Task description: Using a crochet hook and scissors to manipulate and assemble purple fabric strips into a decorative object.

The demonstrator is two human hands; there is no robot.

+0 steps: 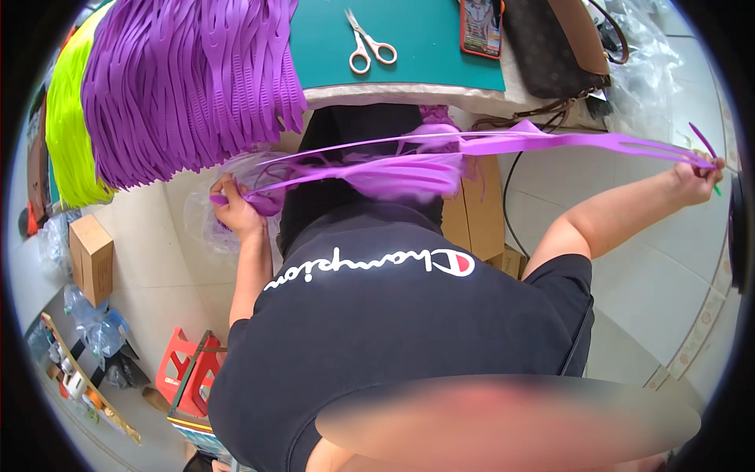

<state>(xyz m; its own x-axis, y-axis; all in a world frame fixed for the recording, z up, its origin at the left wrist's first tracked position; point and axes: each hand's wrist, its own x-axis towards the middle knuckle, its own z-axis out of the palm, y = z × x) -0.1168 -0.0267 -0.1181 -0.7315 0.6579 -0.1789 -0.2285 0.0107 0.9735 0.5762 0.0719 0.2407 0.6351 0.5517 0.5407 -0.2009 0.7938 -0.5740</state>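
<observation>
Long, thin purple rubbery straps [543,142] with slit ends stretch across in front of my body, just short of the table. My right hand [697,179], far out to the right with the arm extended, is closed on one end of them. A small green tip pokes out below its fingers, and what that belongs to is unclear. On the left, my left hand [236,208] is closed round the other end, beside a clear plastic bag. Between the hands, a loose bunch of purple strips [409,175] hangs over my lap, blurred by motion.
A thick pile of purple straps [189,86] and yellow-green straps [71,118] drapes over the table's left edge. Scissors [368,43], a phone [481,27] and a brown bag [554,47] lie along the table. A red stool [185,370] and a cardboard box [90,258] stand left.
</observation>
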